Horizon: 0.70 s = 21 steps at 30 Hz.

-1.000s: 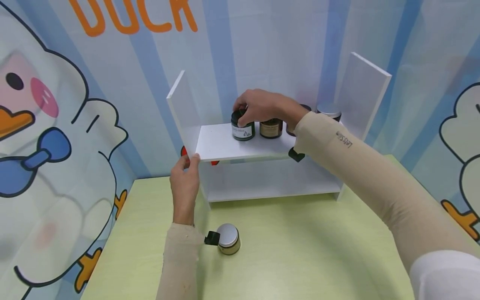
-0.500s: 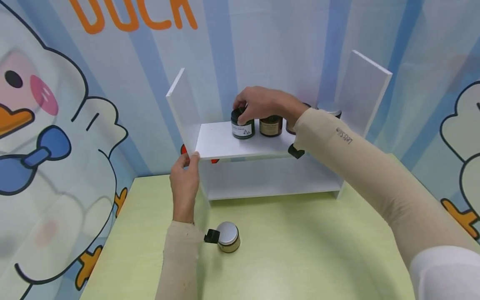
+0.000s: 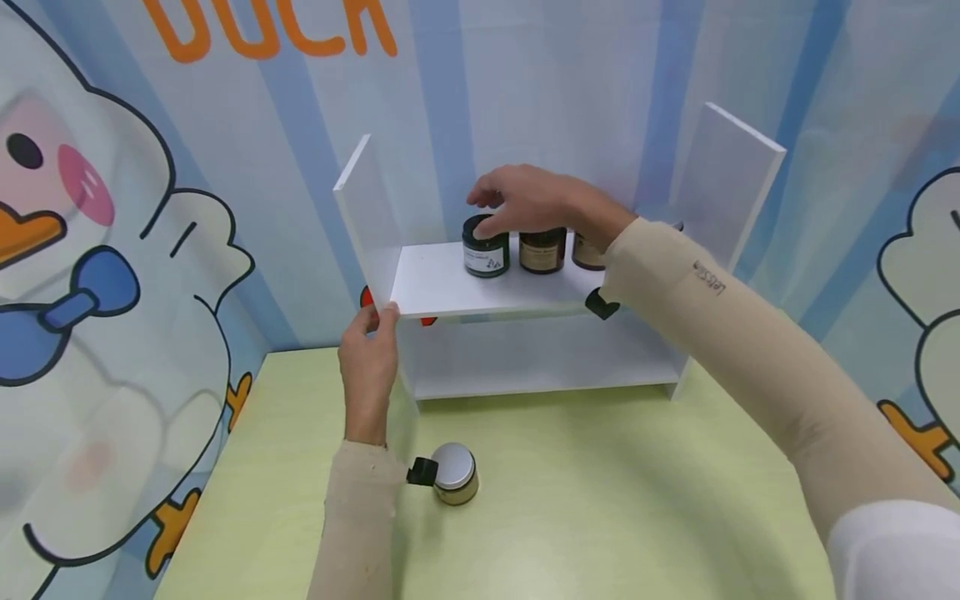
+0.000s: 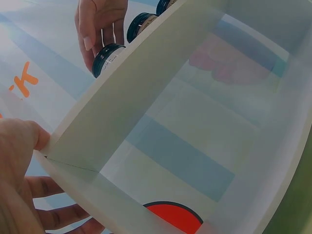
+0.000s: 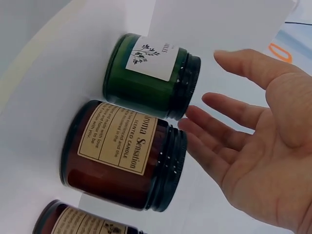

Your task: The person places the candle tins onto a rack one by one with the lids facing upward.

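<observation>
On the upper board of the white shelf (image 3: pixel 435 292) stands a green candle jar (image 5: pixel 141 78) with a black lid and a white label. My right hand (image 3: pixel 536 198) hovers at its lid, fingers spread; the right wrist view shows a gap between fingers and lid. Beside that jar is a brown scented candle jar (image 5: pixel 117 161), then another brown jar (image 5: pixel 80 225), partly cut off. My left hand (image 3: pixel 367 367) holds the left side panel of the shelf where it meets the upper board, thumb on the front edge and fingers behind.
A silver-lidded jar (image 3: pixel 454 468) stands on the pale green table (image 3: pixel 585 500), close to my left wrist. The shelf's right side panel (image 3: pixel 731 183) rises beyond my right sleeve (image 3: pixel 697 292). A striped duck curtain (image 3: pixel 562 83) hangs behind.
My right hand has let go of the green candle jar and lifted slightly off its lid, its fingers opening. The jar stays in place. The left hand keeps its hold on the shelf.
</observation>
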Motion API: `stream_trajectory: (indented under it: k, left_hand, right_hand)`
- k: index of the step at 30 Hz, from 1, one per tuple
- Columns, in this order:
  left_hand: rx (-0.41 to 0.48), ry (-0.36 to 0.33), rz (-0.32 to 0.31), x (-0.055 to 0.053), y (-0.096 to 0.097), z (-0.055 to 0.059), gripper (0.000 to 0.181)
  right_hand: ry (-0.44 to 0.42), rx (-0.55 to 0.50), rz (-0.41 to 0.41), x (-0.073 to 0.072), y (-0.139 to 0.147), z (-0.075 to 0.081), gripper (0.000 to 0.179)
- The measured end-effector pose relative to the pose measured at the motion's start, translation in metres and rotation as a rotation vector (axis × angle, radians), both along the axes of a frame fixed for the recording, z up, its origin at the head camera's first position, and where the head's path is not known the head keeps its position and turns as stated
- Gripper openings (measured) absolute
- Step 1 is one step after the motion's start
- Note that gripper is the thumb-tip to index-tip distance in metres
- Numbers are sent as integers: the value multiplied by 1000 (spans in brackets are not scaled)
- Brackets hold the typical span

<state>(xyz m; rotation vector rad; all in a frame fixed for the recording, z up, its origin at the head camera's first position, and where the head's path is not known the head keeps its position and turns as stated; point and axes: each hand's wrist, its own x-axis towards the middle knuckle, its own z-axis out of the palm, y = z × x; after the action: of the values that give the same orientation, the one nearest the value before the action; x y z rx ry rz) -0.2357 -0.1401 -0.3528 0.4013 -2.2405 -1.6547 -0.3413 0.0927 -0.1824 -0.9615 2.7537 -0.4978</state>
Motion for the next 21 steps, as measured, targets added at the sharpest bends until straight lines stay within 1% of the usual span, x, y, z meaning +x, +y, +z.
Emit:
stream_trajectory:
  k: [4, 8, 11, 14, 17, 21]
  left_hand:
    - [-3, -11, 0, -1, 1, 1, 55]
    - [-6, -20, 6, -2, 0, 1, 55]
    - [-1, -22, 6, -1, -3, 0, 56]
    - [0, -25, 11, 0, -6, 0, 56]
    - [3, -23, 16, 1, -9, -1, 58]
    - [12, -1, 12, 2, -13, -1, 60]
  right_hand:
    - [22, -64, 7, 7, 7, 3, 49]
    - [61, -171, 22, 16, 14, 0, 42]
    - [85, -266, 32, 24, 16, -6, 37]
    - [101, -337, 44, 31, 15, -13, 34]
    - [113, -379, 56, 38, 14, -20, 32]
    - [134, -424, 80, 46, 13, -28, 30]
